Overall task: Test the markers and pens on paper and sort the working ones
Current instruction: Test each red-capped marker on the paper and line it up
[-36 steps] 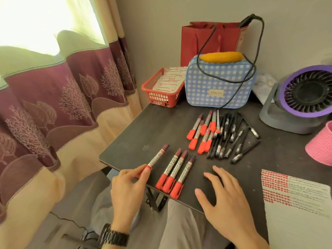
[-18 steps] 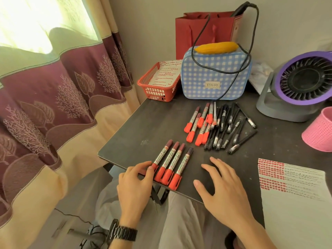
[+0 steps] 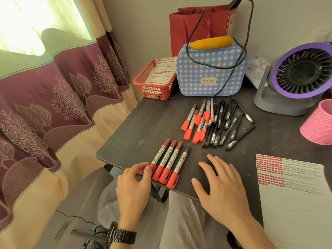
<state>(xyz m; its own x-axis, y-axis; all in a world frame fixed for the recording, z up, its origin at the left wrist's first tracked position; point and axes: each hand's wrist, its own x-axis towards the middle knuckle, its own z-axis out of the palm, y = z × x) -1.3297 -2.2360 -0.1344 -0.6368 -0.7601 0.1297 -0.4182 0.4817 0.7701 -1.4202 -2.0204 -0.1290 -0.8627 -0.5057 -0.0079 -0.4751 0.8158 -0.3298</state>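
My left hand (image 3: 133, 184) pinches the red cap of the leftmost marker (image 3: 160, 154), one of a row of four at the counter (image 3: 143, 123) edge. My right hand (image 3: 221, 186) lies flat, fingers (image 3: 206, 169) released. The markers look light, stiff and smooth and may roll, so I'd grip mid-barrel; the mixed pile of markers and pens (image 3: 215, 123) lies farther back.

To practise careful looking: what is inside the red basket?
A white sheet with rows of red marks lies in the red basket. Anything under the sheet is covered.

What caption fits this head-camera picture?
Left hand pinches the leftmost red marker of a row of four; right hand spreads open nearby.
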